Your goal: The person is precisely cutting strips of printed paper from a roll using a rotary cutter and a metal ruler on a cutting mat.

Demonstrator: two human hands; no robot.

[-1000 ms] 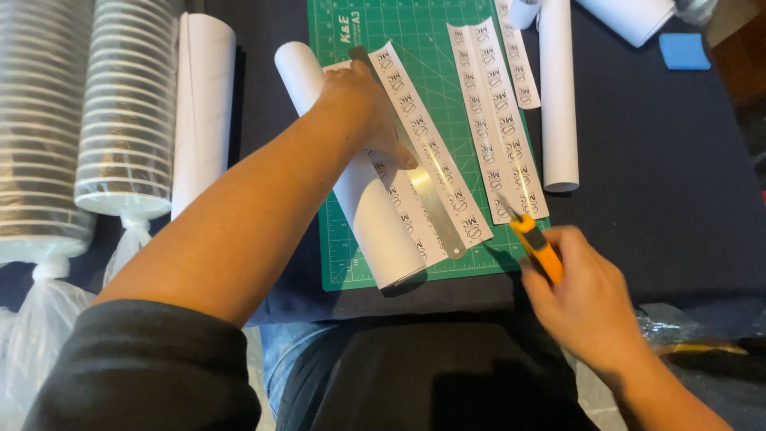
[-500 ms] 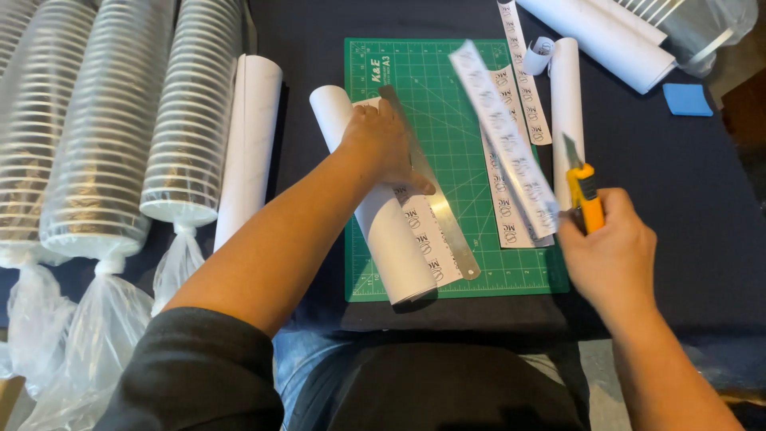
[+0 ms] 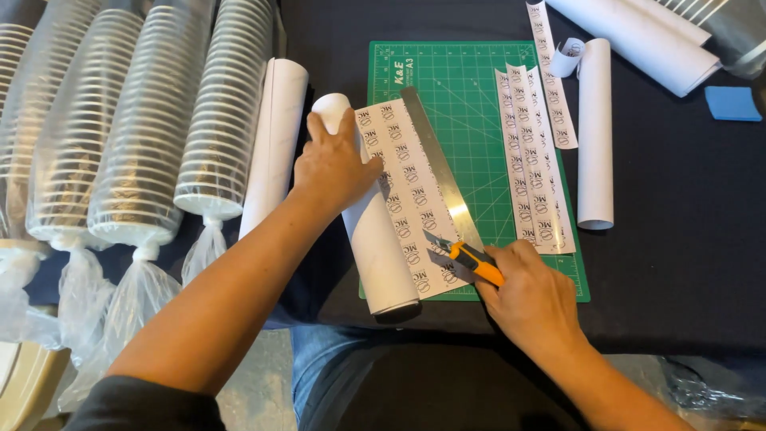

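My left hand presses down on a white paper roll whose printed sheet is unrolled onto a green cutting mat. A metal ruler lies along the sheet's right edge. My right hand grips an orange and black utility knife, its blade resting at the near end of the ruler over the sheet. Cut printed strips lie on the right half of the mat.
Several bagged stacks of clear plastic cups lie at the left, beside another white roll. A short white roll lies right of the mat, bigger rolls at top right, and a blue pad on the dark tablecloth.
My left hand slid up the roll and the printed sheet now lies unrolled with the ruler on its edge. My right hand brought the knife from the mat's right side down to the ruler's near end.
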